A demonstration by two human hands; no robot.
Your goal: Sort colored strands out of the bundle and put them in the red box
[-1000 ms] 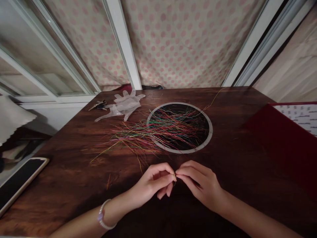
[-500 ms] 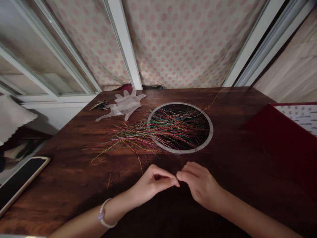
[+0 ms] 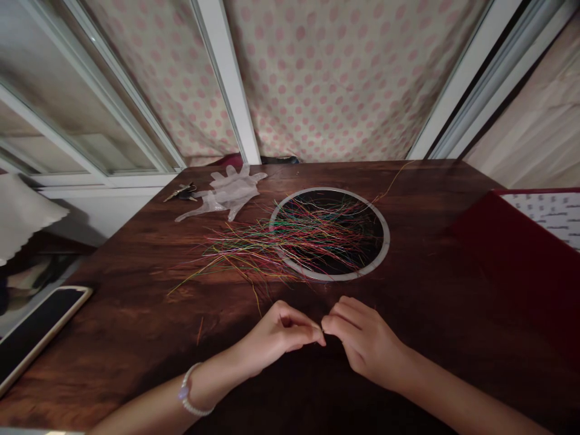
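My left hand [image 3: 283, 333], with a beaded bracelet [image 3: 185, 391] on its wrist, is closed in a pinch of thumb and fingers. Just to its right my right hand [image 3: 369, 343] has its fingers curled in, its fingertips meeting those of the left. Whatever lies between the fingertips is too small to make out. Beyond both hands is a heap of thin coloured wires [image 3: 244, 244], red, yellow, green and white. Part of the heap lies over a round black panel with a pale rim [image 3: 385, 244]; the other ends spread left across the wooden table [image 3: 136, 290].
A clear plastic glove [image 3: 233, 190] and keys [image 3: 183, 192] lie at the back left. A phone [image 3: 38, 335] rests along the left edge. One short reddish wire piece [image 3: 200, 331] lies left of my hands. A red box or folder [image 3: 512, 254] stands at the right.
My two hands stay together in nearly the same place. The left fingertips have shifted very slightly, and the right fingers have turned a little.
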